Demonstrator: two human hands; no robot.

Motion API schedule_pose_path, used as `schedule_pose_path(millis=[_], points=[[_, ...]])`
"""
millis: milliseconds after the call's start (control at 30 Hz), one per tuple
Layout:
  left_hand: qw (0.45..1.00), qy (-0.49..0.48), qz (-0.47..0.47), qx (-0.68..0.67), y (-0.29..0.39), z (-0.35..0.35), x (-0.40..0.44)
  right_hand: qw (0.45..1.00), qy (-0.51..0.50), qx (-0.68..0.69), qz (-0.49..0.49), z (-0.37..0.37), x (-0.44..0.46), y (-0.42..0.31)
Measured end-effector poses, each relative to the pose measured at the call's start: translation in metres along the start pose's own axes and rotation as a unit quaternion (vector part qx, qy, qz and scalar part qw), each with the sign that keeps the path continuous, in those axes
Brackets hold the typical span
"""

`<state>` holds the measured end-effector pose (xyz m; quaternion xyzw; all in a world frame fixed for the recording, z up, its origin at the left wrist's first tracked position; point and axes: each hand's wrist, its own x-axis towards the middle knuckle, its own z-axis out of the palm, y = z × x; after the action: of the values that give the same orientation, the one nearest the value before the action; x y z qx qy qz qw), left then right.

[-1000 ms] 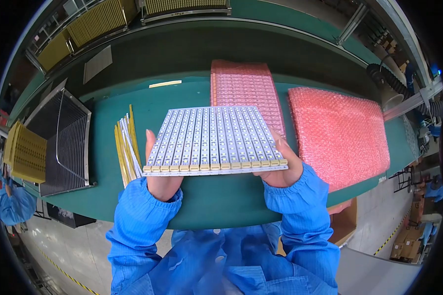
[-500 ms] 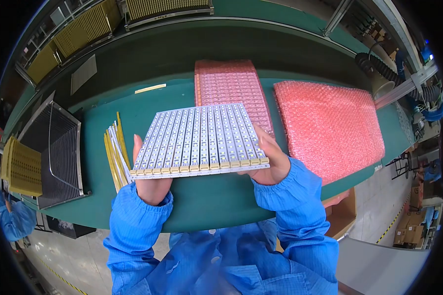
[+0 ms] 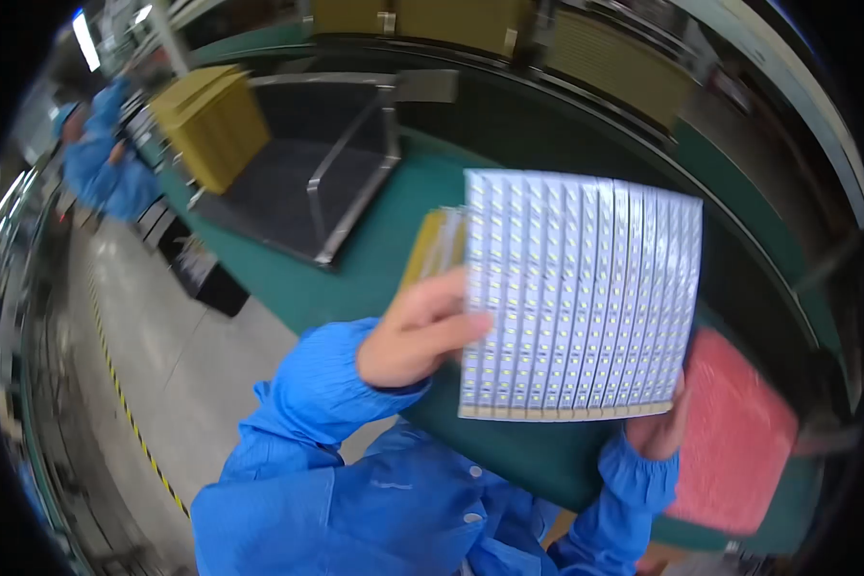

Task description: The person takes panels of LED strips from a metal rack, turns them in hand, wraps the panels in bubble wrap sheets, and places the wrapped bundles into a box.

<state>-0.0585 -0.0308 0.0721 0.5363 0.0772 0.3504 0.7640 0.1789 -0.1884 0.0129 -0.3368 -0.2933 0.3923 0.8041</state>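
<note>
A panel of white LED circuit board strips (image 3: 581,298), joined side by side with cream connectors along its lower edge, is held up in front of me. My left hand (image 3: 422,331) grips its left edge, thumb on the front face and the other fingers partly behind. At the lower right corner my right hand (image 3: 660,422) is closed round the panel, its fingers mostly hidden behind it. Beyond my left hand, thin yellow and white strips (image 3: 432,250) lie on the green table (image 3: 341,293), partly covered by the panel.
A black ridged rack (image 3: 293,192) with a metal handle stands on the table's left part, beside a stack of yellow boards (image 3: 211,130). Pink bubble wrap (image 3: 734,432) lies at the right. A co-worker in blue (image 3: 110,163) is at the far left, near a black bin (image 3: 202,269).
My view has swung to the left. The panel is now raised more upright, face toward me, and my left hand has shifted from beneath it to its left edge.
</note>
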Motion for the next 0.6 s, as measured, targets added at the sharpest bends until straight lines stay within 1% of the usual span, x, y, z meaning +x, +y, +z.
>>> schedule_pose_path(millis=[33,67,100,133,200,233,300,333,400,433,467,533,600], points=[[0.992,0.050,0.095,0.060,0.016,-0.012,-0.014,0.996,-0.065,-0.015,0.052,-0.005,0.000,-0.004],[0.970,0.094,0.187,0.122,0.032,-0.025,-0.028,0.986,-0.127,-0.031,0.099,-0.011,0.001,-0.004],[0.940,0.174,0.253,0.149,0.052,-0.032,-0.037,0.990,-0.063,-0.067,0.106,-0.006,0.000,0.000],[0.899,0.248,0.315,0.174,0.071,-0.039,-0.042,0.990,-0.073,-0.059,0.109,-0.004,0.001,0.002],[0.833,0.323,0.402,0.203,0.096,-0.061,-0.043,0.985,-0.080,-0.093,0.120,0.000,0.004,0.004],[0.830,0.324,0.405,0.208,0.102,-0.084,-0.047,0.983,-0.083,-0.097,0.128,0.003,0.004,0.004],[0.795,0.383,0.344,0.320,0.095,-0.152,-0.063,0.981,-0.094,-0.106,0.136,0.011,0.002,0.008],[0.771,0.436,0.284,0.366,0.088,-0.173,-0.066,0.978,-0.099,-0.118,0.141,0.014,0.002,0.009],[0.828,0.420,0.255,0.270,0.067,-0.183,-0.055,0.975,-0.103,-0.127,0.154,0.016,0.001,0.012],[0.836,0.411,0.224,0.285,0.055,-0.198,-0.057,0.971,-0.104,-0.136,0.169,0.016,0.001,0.013],[0.837,0.407,0.213,0.296,0.045,-0.200,-0.054,0.971,-0.104,-0.137,0.165,0.015,0.001,0.015],[0.844,0.398,0.180,0.311,0.030,-0.209,-0.055,0.966,-0.103,-0.143,0.188,0.014,0.001,0.017],[0.847,0.389,0.182,0.313,0.027,-0.214,-0.052,0.966,-0.098,-0.139,0.192,0.013,0.002,0.018]])
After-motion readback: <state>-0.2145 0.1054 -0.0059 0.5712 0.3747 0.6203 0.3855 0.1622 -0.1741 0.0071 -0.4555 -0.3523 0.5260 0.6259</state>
